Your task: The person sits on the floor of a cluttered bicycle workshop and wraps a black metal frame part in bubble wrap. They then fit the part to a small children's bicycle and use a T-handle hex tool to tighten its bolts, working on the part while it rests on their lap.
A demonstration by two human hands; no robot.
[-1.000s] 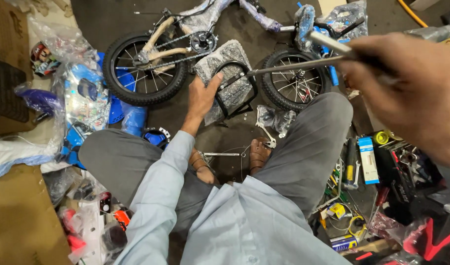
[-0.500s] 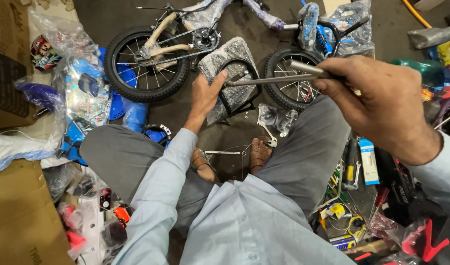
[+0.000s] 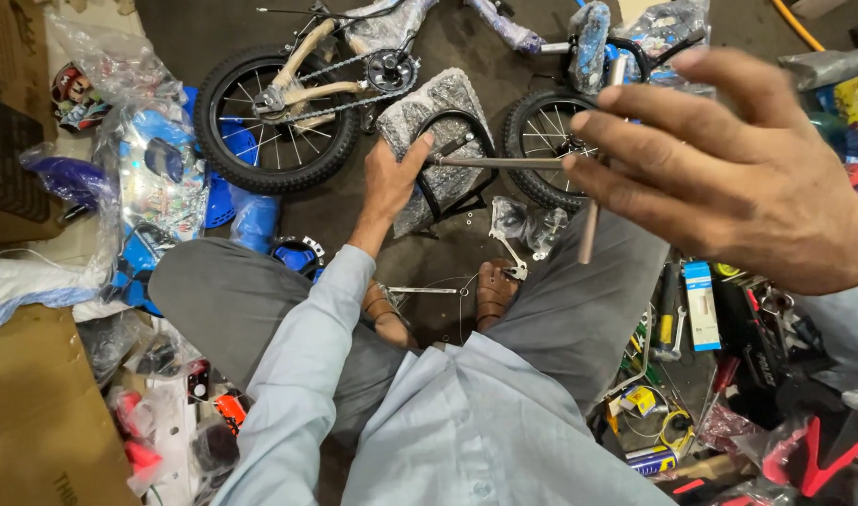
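Dark concrete floor, crowded with bicycle parts and packaging, spreads under a seated person whose grey-trousered legs are folded, sandalled feet tucked in at centre. Right hand (image 3: 729,178), raised close to the camera at two o'clock, has its fingers (image 3: 635,122) spread and nearly straight, only loosely pinching a T-handle wrench (image 3: 504,162): the long steel shaft runs level toward nine o'clock, and the crossbar hangs upright through the fingers. Left hand (image 3: 392,178), stretched toward twelve o'clock, is curled around a black mudguard (image 3: 452,126) half sheathed in grey bubble wrap, thumb over its upper edge; the wrench tip meets that piece just beside the thumb. Beyond, a small children's bicycle (image 3: 354,66) lies on its side, tan frame, chain and both wheels fitted, the rear wheel (image 3: 274,122) at eleven o'clock and the front wheel (image 3: 551,150) at one o'clock, with frame tubes and saddle wrapped in plastic. Judging by this, assembly is partway: wheels and drivetrain are on, while the mudguard and wrapped accessories remain loose. Blue plastic parts (image 3: 157,187) in bags sit at nine o'clock, cardboard (image 3: 36,412) at seven, and scattered hand tools (image 3: 691,319) at four.
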